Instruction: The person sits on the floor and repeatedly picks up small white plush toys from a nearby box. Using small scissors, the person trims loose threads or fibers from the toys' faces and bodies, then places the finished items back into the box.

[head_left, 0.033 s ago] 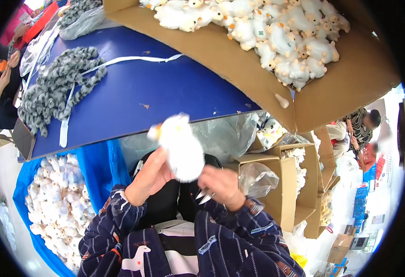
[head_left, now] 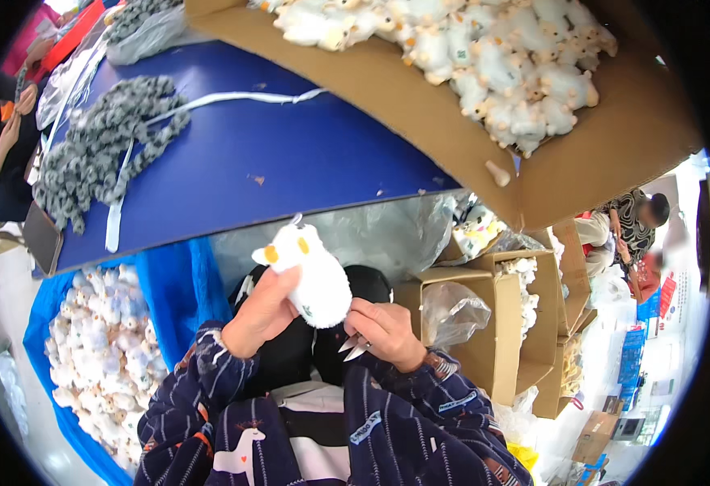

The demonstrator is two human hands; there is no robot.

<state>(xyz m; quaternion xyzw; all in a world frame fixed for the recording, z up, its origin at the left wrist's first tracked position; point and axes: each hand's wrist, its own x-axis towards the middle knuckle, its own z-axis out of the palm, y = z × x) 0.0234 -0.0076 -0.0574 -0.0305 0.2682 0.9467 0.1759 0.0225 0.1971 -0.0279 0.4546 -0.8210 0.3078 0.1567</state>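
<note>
A small white plush toy with orange patches and a loop at its top is tilted above my lap. My left hand is closed round its left side, thumb on the front. My right hand has its thumb and fingertips pinched at the toy's lower right edge. The same hand keeps a pair of small scissors in its palm, the two pointed blades sticking out apart, toward my lap. The scissors' handles are mostly hidden by the fingers.
A cardboard box of white plush toys stands on the blue table, near fluffy grey cords. On the left is a blue bag full of small plush pieces. Open cartons stand at right. Other people sit farther off.
The plush toy has come down slightly and turned, so its orange patches and top loop now show clearly. Both hands stay close to it, and the right fingers now pinch its edge.
</note>
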